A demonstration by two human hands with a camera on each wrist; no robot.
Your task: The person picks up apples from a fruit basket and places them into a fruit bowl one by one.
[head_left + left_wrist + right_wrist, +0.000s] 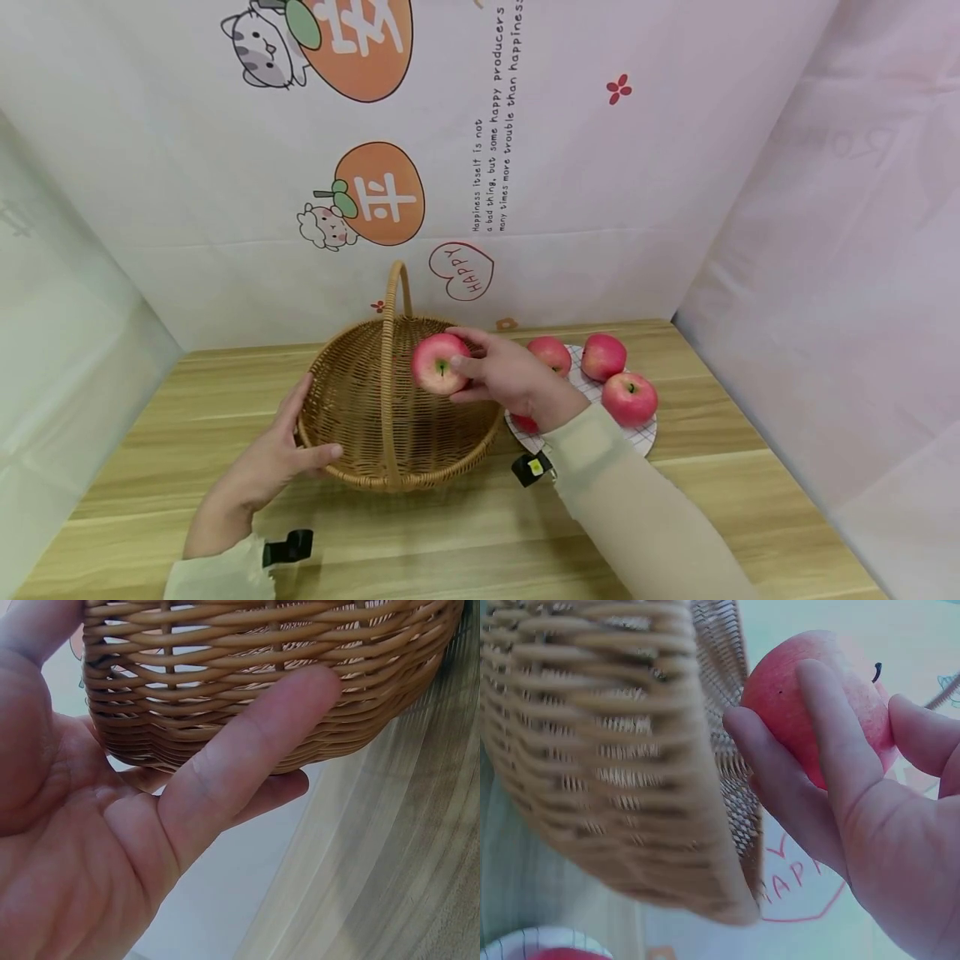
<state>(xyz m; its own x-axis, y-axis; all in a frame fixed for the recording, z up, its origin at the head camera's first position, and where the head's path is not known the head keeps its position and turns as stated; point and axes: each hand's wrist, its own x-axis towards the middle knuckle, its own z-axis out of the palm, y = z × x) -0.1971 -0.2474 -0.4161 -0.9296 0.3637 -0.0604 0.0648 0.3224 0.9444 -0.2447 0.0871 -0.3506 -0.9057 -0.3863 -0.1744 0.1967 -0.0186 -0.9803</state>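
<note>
A brown wicker basket (442, 475) with a tall arched handle stands on the table. My left hand (273, 458) holds its left side, thumb at the front rim and fingers along the outer wall; in the left wrist view those fingers lie against the weave (360, 712). My right hand (517, 375) grips a red apple (435, 364) above the right part of the basket's opening. In the right wrist view, the thumb and fingers hold that apple (817, 712) close to the basket rim (724, 855).
Right of the basket, a white plate (643, 440) with a grid pattern bears several red apples (630, 400), one mostly hidden behind my right wrist. The wood-grain table (420, 542) meets a printed white cloth (570, 250) at the back, with white cloth at both sides.
</note>
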